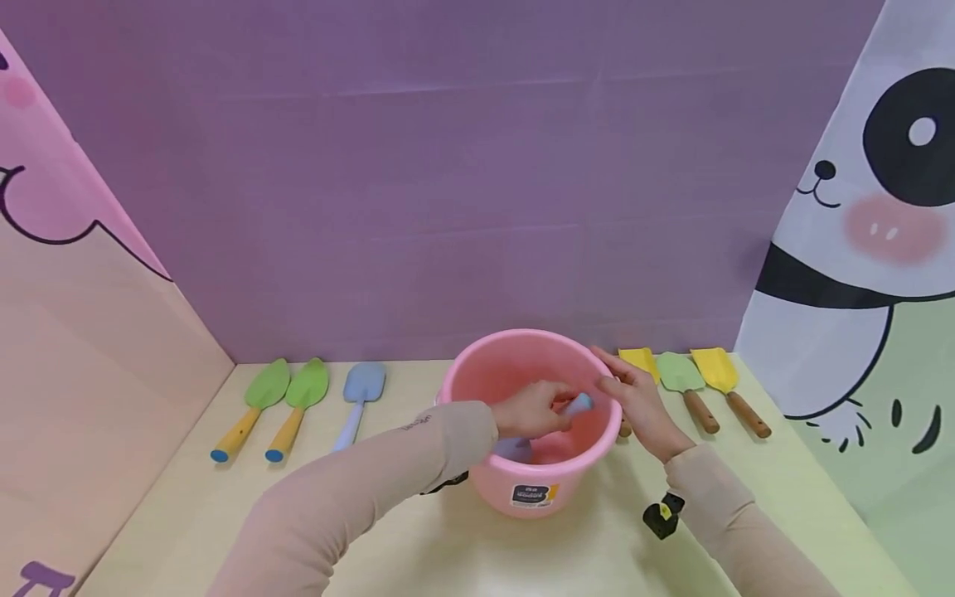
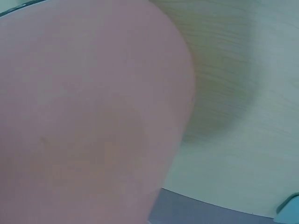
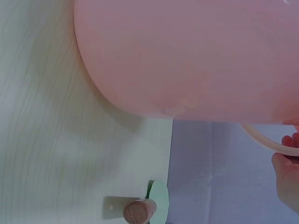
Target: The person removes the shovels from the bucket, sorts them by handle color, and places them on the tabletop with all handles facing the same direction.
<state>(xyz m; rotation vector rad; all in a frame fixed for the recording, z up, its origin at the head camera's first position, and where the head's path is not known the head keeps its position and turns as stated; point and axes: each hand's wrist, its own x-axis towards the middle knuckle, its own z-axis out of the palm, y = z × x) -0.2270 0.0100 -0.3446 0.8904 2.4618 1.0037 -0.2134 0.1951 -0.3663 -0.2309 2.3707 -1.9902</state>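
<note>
A pink bucket (image 1: pixel 533 495) stands on the table, its outer wall filling much of both wrist views. My left hand (image 1: pixel 533 410) reaches inside it and grips a light-blue handle (image 1: pixel 579 405), whose rounded end pokes out past the fingers. A bluish piece (image 1: pixel 513 449) shows below that hand inside the bucket; the hand hides whether it joins the handle. At the bucket's right side my right hand (image 1: pixel 634 402) holds the rim. The right wrist view shows its thumb and fingers (image 3: pixel 287 179) at a pale curved bucket handle (image 3: pixel 261 140).
Two green trowels (image 1: pixel 267 385) (image 1: pixel 307 383) and a blue shovel (image 1: pixel 364 383) lie left of the bucket. To its right lie a green shovel (image 1: pixel 679 373), a yellow shovel (image 1: pixel 716 371) and another yellow one (image 1: pixel 638 361), partly hidden. A purple wall (image 1: pixel 477 182) rises behind.
</note>
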